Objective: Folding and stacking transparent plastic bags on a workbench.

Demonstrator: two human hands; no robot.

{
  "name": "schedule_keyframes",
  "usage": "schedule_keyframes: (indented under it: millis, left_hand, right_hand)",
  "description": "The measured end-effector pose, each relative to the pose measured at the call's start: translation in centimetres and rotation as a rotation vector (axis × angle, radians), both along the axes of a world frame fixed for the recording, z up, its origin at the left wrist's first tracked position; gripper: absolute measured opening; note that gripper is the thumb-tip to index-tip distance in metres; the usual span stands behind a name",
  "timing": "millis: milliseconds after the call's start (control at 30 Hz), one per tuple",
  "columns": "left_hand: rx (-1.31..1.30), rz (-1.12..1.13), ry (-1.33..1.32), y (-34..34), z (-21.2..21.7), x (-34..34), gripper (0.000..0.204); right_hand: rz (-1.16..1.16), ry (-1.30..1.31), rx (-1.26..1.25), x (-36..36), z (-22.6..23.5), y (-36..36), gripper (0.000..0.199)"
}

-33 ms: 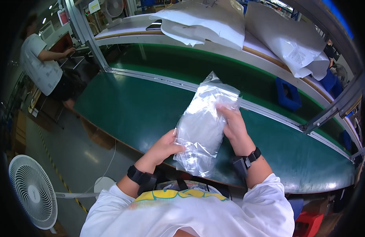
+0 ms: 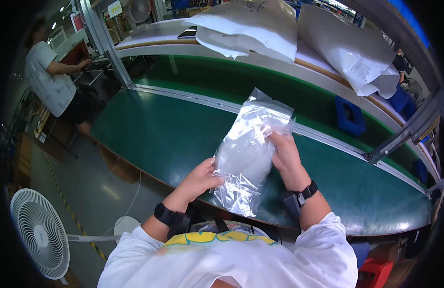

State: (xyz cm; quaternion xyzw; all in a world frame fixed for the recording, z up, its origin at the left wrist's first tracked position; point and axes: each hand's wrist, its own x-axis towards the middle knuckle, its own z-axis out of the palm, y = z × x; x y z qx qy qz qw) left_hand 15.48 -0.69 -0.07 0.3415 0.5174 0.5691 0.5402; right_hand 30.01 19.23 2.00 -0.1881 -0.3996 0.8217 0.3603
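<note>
A clear, shiny plastic bag [image 2: 246,153] is held over the green worktop, tilted with its top end leaning right. Something pale and whitish seems to lie inside it, but glare hides what it is. My left hand [image 2: 202,180] grips the bag's lower left edge, thumb on top and fingers underneath. On the upper right side, my right hand [image 2: 284,151] pinches the bag, its fingers partly behind the film. Both wrists wear black straps with small dark boxes.
Beyond the green worktop [image 2: 150,125] runs a metal rail, then a green belt carrying a blue plastic frame [image 2: 349,115]. Large white bags [image 2: 250,29] lie on the shelf above. A white fan [image 2: 40,233] stands at left. Another person [image 2: 51,79] works farther back.
The bag's top end has spread a little flatter and its film has creased differently. Both hands keep nearly the same place and grip.
</note>
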Motion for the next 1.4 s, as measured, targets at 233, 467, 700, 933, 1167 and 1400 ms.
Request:
schedule_keyframes:
  millis: [233,467,700,933,1167,1400]
  left_hand:
    - [0.035,0.256,0.392,0.1,0.7,-1.1,0.069]
    - [0.394,0.314,0.833,2.2,4.8,1.2,0.089]
    - [0.503,0.563,1.011,4.7,5.0,1.9,0.099]
    - [0.657,0.686,1.093,4.0,5.5,2.0,0.042]
    - [0.570,0.666,0.982,1.9,5.4,0.5,0.007]
    - [0.530,0.387,0.868,3.7,4.0,-0.3,0.056]
  right_hand:
    - [-0.171,-0.140,0.422,-0.5,5.0,-2.4,0.027]
    - [-0.262,-0.359,0.742,-1.9,6.7,-3.2,0.019]
    - [-0.208,-0.280,0.669,-3.0,7.3,-5.6,0.020]
    - [-0.214,-0.186,0.628,-2.1,6.3,-6.8,0.021]
    - [-0.090,-0.181,0.604,-2.7,4.8,-7.6,0.019]
    - [-0.073,-0.186,0.525,-2.7,4.6,-6.1,0.020]
